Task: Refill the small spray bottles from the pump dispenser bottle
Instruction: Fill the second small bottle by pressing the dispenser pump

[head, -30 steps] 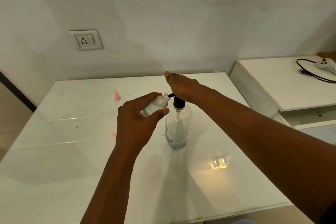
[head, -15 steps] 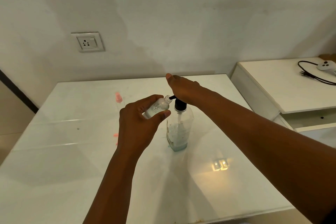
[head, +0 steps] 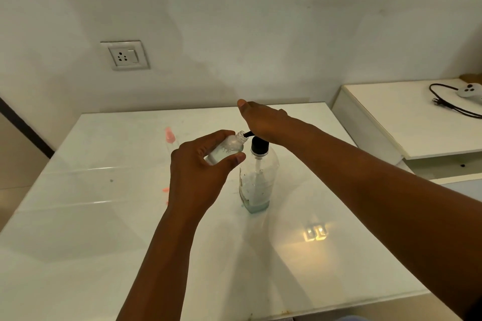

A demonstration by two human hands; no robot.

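A clear pump dispenser bottle (head: 257, 182) with a black pump collar stands upright in the middle of the white table (head: 104, 229). My right hand (head: 263, 120) lies flat on top of the pump head, palm down, covering it. My left hand (head: 200, 172) grips a small clear spray bottle (head: 229, 147) with its cap off, tilted so its open neck meets the black nozzle tip. A second small bottle with a pink cap (head: 169, 135) stands further back on the left.
A small pink piece (head: 166, 190) lies on the table left of my left wrist. A wall socket (head: 125, 55) sits on the wall behind. To the right stands a lower white unit (head: 407, 122) with a black cable (head: 448, 104) and a white controller (head: 469, 91).
Both hands keep their hold on the pump and the small bottle. The whole view has shifted slightly downward in the frame; the pump head looks a little higher than before.
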